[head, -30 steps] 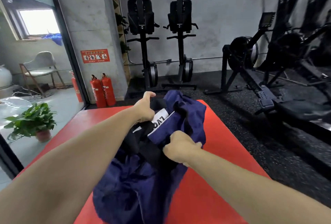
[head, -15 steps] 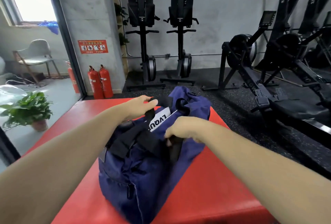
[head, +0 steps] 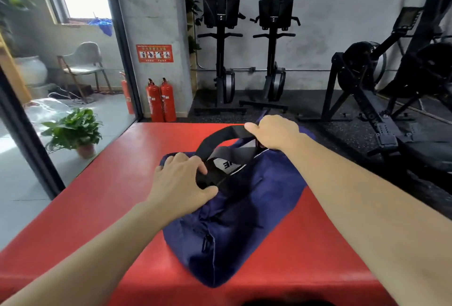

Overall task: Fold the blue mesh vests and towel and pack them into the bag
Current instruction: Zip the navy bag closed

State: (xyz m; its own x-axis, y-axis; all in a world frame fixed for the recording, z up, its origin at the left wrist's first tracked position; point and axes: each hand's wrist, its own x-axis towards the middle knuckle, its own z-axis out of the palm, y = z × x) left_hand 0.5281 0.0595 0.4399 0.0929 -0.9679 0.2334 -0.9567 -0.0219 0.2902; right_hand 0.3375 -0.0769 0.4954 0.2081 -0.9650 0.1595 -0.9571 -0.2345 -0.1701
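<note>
Navy bag (head: pixel 239 220) lying mid-platform (head: pixel 110 183), its long axis running from the near edge toward the far right corner. With fingers spread and nearly straight, the left hand (head: pixel 181 183) presses the bag's top beside the opening. The right hand (head: pixel 274 132) is curled round the black strap (head: pixel 220 137) at the far end. No vests or towel lie outside, so packing is probably complete. A white label (head: pixel 227 165) shows through the gap, suggesting the opening is not yet closed.

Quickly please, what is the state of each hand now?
Left hand: open, fingers spread, resting on the bag.
Right hand: closed around the black strap.
</note>
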